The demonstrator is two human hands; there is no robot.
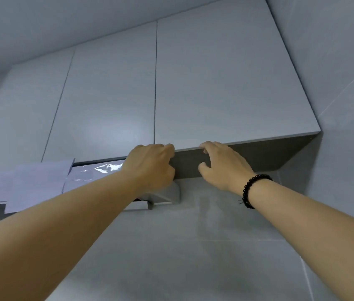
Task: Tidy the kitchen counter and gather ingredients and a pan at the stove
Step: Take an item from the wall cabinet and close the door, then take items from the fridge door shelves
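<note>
I am looking up at grey wall cabinets. The right cabinet door [226,83] is flush with its neighbours. My left hand [152,166] reaches up to the door's lower left corner, fingers curled round the bottom edge beside the seam. My right hand [221,166], with a black bead bracelet on the wrist, hooks its fingertips over the same bottom edge a little to the right, the thumb below against the dark underside [258,155]. No pan, ingredients or stove are in view.
The middle cabinet door [106,101] and a further left door [19,109] are closed. A range hood [37,181] with shiny plastic film juts out at the lower left. A small grey fitting [169,194] hangs under the cabinet. Tiled wall lies below and right.
</note>
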